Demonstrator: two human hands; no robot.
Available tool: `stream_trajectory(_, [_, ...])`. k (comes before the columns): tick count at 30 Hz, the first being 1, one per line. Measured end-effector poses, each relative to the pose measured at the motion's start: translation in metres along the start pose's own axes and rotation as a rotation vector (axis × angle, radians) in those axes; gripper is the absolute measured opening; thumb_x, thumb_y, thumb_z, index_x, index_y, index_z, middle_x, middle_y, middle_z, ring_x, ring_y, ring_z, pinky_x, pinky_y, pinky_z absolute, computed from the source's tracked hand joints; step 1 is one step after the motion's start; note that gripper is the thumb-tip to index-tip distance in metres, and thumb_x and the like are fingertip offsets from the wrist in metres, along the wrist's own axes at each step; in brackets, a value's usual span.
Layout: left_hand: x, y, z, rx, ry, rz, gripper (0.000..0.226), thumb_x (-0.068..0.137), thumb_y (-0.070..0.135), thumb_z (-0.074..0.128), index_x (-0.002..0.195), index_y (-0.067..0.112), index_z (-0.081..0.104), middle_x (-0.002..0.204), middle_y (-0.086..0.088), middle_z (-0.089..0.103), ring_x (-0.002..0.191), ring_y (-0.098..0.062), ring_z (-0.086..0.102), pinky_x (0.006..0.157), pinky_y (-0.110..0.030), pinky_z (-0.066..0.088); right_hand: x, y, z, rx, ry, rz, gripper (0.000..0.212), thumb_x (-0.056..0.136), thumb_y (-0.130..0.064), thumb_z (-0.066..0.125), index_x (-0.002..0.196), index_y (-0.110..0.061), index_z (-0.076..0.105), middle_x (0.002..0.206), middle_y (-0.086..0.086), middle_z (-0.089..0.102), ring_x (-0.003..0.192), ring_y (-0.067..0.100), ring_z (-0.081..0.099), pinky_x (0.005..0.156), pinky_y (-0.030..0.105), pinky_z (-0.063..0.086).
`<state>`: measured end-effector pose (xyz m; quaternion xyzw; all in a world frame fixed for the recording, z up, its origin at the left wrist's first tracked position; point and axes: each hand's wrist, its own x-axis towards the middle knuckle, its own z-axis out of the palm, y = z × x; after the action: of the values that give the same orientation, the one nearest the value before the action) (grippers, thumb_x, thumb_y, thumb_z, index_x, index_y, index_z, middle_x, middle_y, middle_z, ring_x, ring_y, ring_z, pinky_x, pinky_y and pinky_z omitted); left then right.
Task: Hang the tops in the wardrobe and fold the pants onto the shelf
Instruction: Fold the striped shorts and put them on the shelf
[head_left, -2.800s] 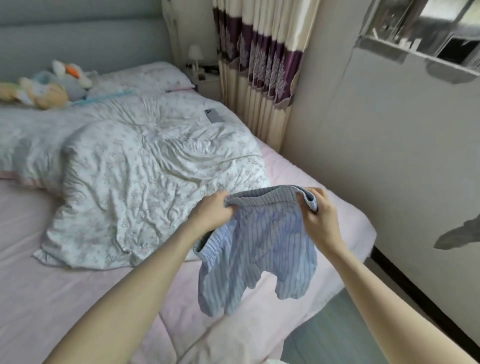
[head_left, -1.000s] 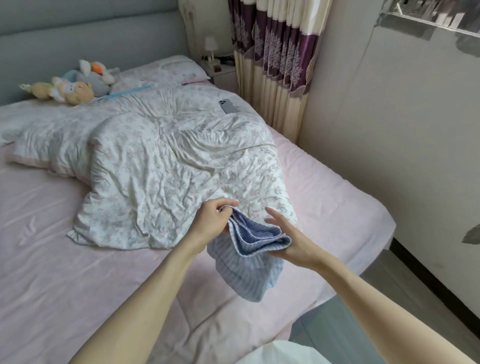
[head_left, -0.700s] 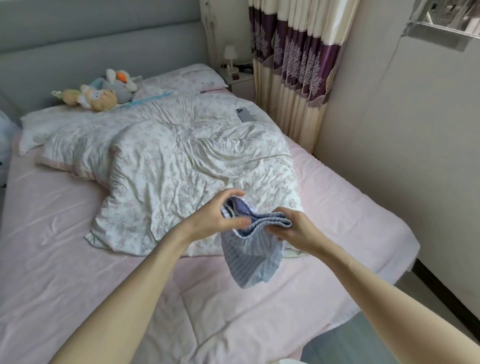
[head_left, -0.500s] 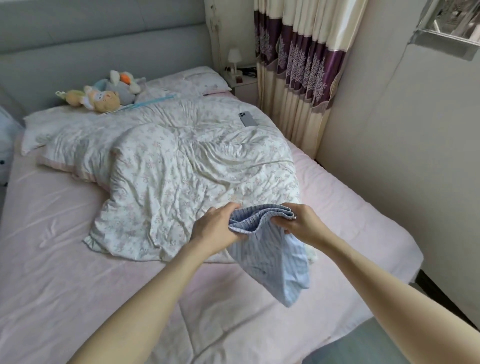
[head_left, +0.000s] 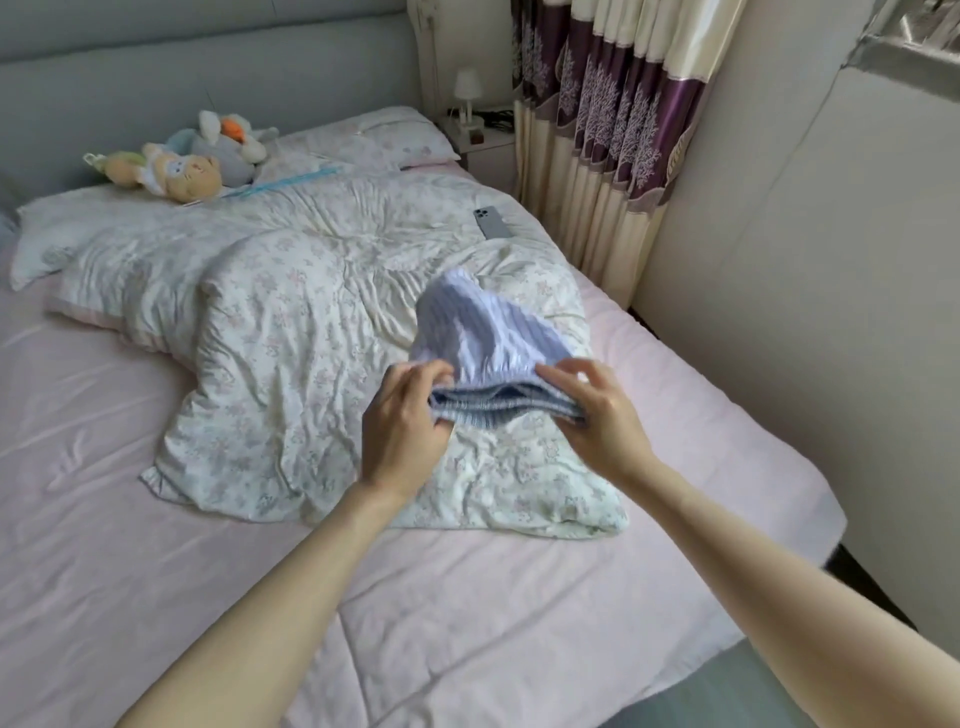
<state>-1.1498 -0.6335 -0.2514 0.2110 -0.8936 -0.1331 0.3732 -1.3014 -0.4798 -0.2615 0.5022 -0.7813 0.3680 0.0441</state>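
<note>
Pants (head_left: 485, 332), blue-striped and doubled over, are spread on the quilt (head_left: 291, 332); left hand (head_left: 402, 428) and right hand (head_left: 597, 415) pinch the waistband ends. Folding looks half done; no shelf or wardrobe in sight.

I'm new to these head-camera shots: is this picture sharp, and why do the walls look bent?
Head view: the wide lens bows the right-hand wall and the curtain; soft daylight, no harsh glare; the bed reads clearly, while the striped pants and the fingers of the right hand look slightly motion-blurred.
</note>
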Motion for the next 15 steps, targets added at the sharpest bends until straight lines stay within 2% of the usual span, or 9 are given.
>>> stream_trajectory(2, [-0.037,-0.015,0.007,-0.031,-0.095,0.055,0.036,0.05,-0.017,0.068,0.08,0.002,0.066,0.083,-0.01,0.065,0.088,-0.018,0.051,0.07,-0.022,0.042,-0.035,0.005,0.021,-0.059,-0.099,0.0,0.053,0.063,0.007,0.074,0.114,-0.007,0.067,0.108,0.019,0.063,0.106,0.043,0.056,0.086,0.049,0.049])
stream_trajectory(5, [-0.108,-0.034,0.021,-0.08,-0.265,0.073,0.019,0.06,0.0,0.048,0.069,0.005,0.064,0.088,-0.01,0.068,0.097,-0.021,0.051,0.082,-0.033,0.043,-0.1,0.008,0.061,-0.132,-0.279,0.073,0.052,0.063,-0.006,0.081,0.113,-0.015,0.068,0.115,0.013,0.064,0.117,0.043,0.052,0.089,0.053,0.048])
stream_trajectory(7, [-0.163,-0.045,0.03,-0.077,-0.432,0.021,0.014,0.057,-0.002,0.056,0.065,0.007,0.062,0.098,-0.011,0.069,0.103,-0.025,0.057,0.085,-0.034,0.045,-0.148,0.01,0.09,-0.217,-0.404,0.039,0.054,0.058,-0.016,0.087,0.109,-0.018,0.07,0.115,0.011,0.066,0.113,0.041,0.057,0.085,0.056,0.05])
stream_trajectory(8, [-0.187,-0.048,0.034,-0.079,-0.536,-0.008,0.021,0.051,-0.008,0.064,0.067,0.007,0.062,0.103,-0.011,0.069,0.107,-0.027,0.061,0.084,-0.033,0.048,-0.167,0.01,0.099,-0.252,-0.475,0.008,0.056,0.053,-0.021,0.089,0.106,-0.02,0.072,0.114,0.01,0.067,0.111,0.038,0.059,0.083,0.056,0.051])
stream_trajectory(9, [-0.217,-0.052,0.038,-0.08,-0.68,-0.05,0.029,0.049,-0.01,0.069,0.072,0.007,0.063,0.113,-0.009,0.067,0.114,-0.029,0.059,0.086,-0.033,0.05,-0.192,0.009,0.11,-0.283,-0.548,-0.013,0.057,0.048,-0.027,0.091,0.102,-0.022,0.073,0.112,0.008,0.068,0.108,0.035,0.062,0.08,0.054,0.052])
stream_trajectory(10, [-0.246,-0.055,0.04,-0.073,-0.847,-0.114,0.033,0.055,-0.008,0.069,0.084,0.008,0.064,0.126,-0.004,0.061,0.125,-0.026,0.05,0.093,-0.035,0.045,-0.218,0.008,0.122,-0.293,-0.616,-0.035,0.055,0.045,-0.033,0.091,0.097,-0.023,0.075,0.108,0.005,0.07,0.105,0.03,0.064,0.079,0.051,0.053])
stream_trajectory(12, [-0.295,-0.057,0.039,-0.062,-1.205,-0.221,0.036,0.076,0.012,0.061,0.111,0.016,0.059,0.141,0.003,0.047,0.137,-0.014,0.033,0.104,-0.029,0.028,-0.261,0.003,0.132,-0.294,-0.773,-0.035,0.046,0.045,-0.041,0.089,0.085,-0.022,0.076,0.093,-0.002,0.073,0.099,0.024,0.067,0.077,0.046,0.054])
stream_trajectory(13, [-0.318,-0.057,0.04,-0.076,-1.326,-0.276,0.033,0.08,0.027,0.059,0.112,0.021,0.056,0.135,0.003,0.052,0.132,-0.015,0.038,0.102,-0.027,0.028,-0.283,0.002,0.139,-0.282,-0.822,-0.023,0.041,0.051,-0.044,0.087,0.082,-0.02,0.074,0.087,-0.004,0.073,0.097,0.022,0.068,0.079,0.045,0.053])
stream_trajectory(15, [-0.347,-0.053,0.036,-0.168,-1.403,-0.451,0.035,0.075,0.051,0.06,0.096,0.024,0.051,0.104,0.002,0.064,0.103,-0.022,0.056,0.084,-0.03,0.039,-0.317,0.003,0.146,-0.207,-0.973,0.06,0.037,0.073,-0.045,0.073,0.091,-0.014,0.068,0.091,0.001,0.071,0.104,0.02,0.064,0.099,0.044,0.045])
